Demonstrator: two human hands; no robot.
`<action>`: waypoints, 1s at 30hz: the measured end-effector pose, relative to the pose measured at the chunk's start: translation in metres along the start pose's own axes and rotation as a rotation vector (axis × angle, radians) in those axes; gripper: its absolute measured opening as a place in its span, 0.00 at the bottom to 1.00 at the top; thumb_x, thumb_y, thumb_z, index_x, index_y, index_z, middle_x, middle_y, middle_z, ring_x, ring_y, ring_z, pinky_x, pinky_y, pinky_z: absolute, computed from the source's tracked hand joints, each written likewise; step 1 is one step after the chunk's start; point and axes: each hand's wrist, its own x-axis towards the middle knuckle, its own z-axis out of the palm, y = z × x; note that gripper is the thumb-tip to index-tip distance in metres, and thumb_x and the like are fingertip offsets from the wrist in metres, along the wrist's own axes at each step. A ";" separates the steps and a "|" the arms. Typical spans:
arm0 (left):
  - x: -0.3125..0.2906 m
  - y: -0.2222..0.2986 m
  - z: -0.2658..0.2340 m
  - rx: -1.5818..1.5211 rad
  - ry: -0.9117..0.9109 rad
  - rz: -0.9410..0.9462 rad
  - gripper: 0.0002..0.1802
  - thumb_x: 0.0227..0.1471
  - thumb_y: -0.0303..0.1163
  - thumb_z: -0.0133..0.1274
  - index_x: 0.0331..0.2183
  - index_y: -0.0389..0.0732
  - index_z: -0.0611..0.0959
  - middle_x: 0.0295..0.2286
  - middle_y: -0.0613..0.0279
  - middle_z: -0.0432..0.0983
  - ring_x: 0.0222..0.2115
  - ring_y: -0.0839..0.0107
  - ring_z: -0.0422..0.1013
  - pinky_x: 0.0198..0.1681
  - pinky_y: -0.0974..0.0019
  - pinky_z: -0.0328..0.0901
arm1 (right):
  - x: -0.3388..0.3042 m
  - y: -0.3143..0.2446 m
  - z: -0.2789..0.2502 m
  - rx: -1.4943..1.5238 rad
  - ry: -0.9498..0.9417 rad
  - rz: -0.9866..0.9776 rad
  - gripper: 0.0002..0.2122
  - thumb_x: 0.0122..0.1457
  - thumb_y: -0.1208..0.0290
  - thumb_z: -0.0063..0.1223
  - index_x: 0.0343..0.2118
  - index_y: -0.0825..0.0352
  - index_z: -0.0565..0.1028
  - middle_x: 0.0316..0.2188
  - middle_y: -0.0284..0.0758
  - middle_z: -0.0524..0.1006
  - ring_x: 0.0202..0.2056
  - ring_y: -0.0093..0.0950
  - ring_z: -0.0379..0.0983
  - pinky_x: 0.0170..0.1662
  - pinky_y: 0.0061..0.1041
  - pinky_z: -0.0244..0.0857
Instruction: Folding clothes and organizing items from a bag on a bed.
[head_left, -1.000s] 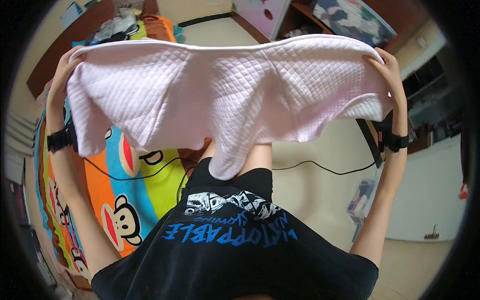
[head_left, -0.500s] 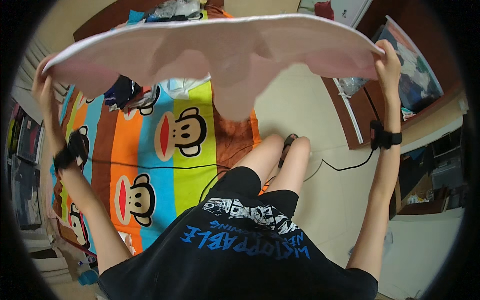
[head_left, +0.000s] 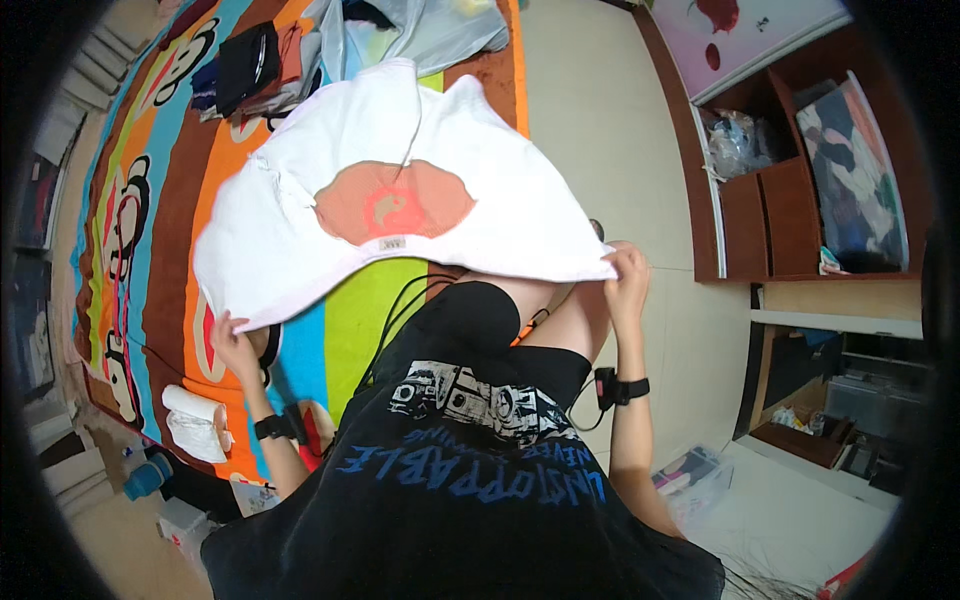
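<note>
Down from way up top, that white garment point(head_left: 520, 200) fans out upper-centre, left hand point(head_left: 234, 350) and right hand point(head_left: 627, 283) pinching its corners, looks like spreading, probably calls for smoothing.

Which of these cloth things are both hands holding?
The white cloth with the orange-pink patch: the left hand and right hand each pinch a near corner. The folded clothes lie stacked beyond it, untouched.

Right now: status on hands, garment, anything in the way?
Left hand and right hand each pinching a corner of the white garment. Garment spread open between them. Possibly in the way: folded clothes, plastic bag by its far edge.
</note>
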 end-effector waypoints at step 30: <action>0.069 0.332 0.236 -0.352 -0.141 0.151 0.12 0.49 0.38 0.49 0.31 0.40 0.72 0.22 0.47 0.73 0.25 0.48 0.71 0.29 0.52 0.63 | -0.068 0.003 0.020 0.071 -0.027 0.249 0.11 0.44 0.83 0.44 0.32 0.69 0.73 0.42 0.42 0.71 0.46 0.41 0.65 0.51 0.33 0.58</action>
